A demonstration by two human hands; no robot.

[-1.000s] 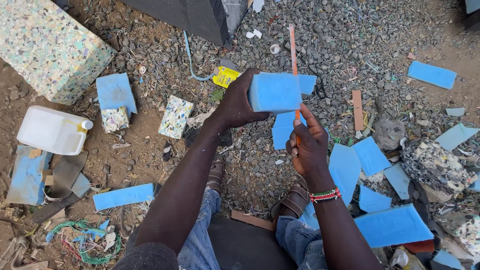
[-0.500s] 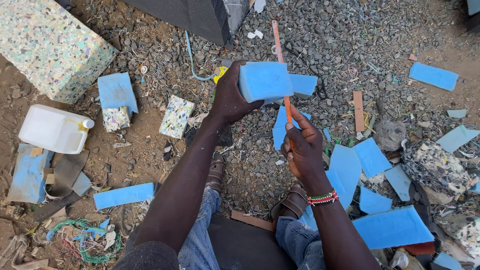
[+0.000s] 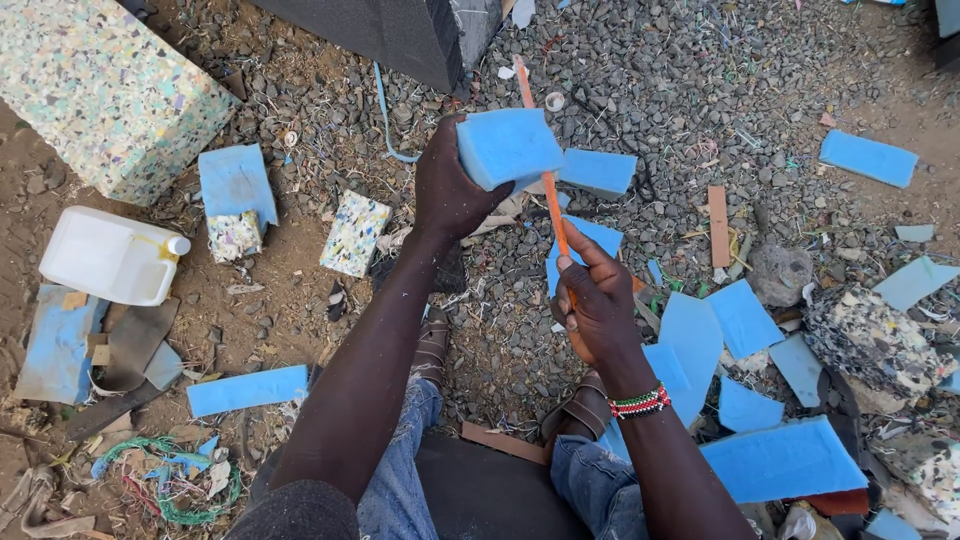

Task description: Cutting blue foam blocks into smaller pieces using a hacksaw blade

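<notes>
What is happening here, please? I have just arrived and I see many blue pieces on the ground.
A seated person holds a blue foam block up in the left hand. The right hand grips a thin orange blade, which runs along the block's right side. Cut blue foam pieces lie scattered on the gravel around the feet. A white jerrycan and a large speckled foam block sit to the left.

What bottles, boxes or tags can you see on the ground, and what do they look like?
White plastic jug: lies on its side on the dirt at the left, boxy, with a white cap and a yellowish stain near the neck.
No tags, signs or screens show.
</notes>
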